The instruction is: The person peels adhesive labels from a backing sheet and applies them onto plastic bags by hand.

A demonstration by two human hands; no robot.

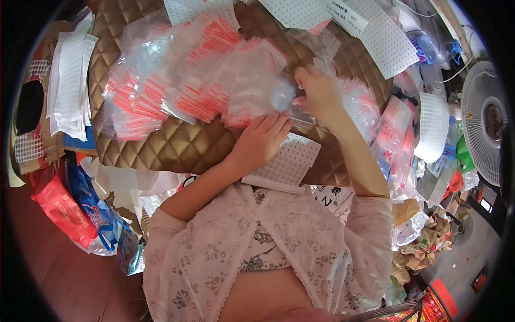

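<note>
My left hand point(262, 140) lies with its fingers stretched out at the near edge of a heap of clear zip bags point(206, 80) with red-striped tops. Beneath its palm is a sheet of small round stickers point(284, 168). A pale, translucent rounded thing point(282, 95) sits between my two hands; its kind is unclear. Just right of it, my right hand point(320, 95) has bent fingers, thumb and forefinger apart, with nothing distinct between them. More clear bags holding small white rings point(360, 107) lie beside my right wrist.
The brown quilted surface point(179, 142) carries dotted sheets point(383, 45) along its far side. Stacked white strips point(72, 80) stand at the left. To the right are a roll of white sheets point(431, 126), plastic bottles point(449, 142) and a fan point(488, 121). Red and blue bags point(64, 206) sit lower left.
</note>
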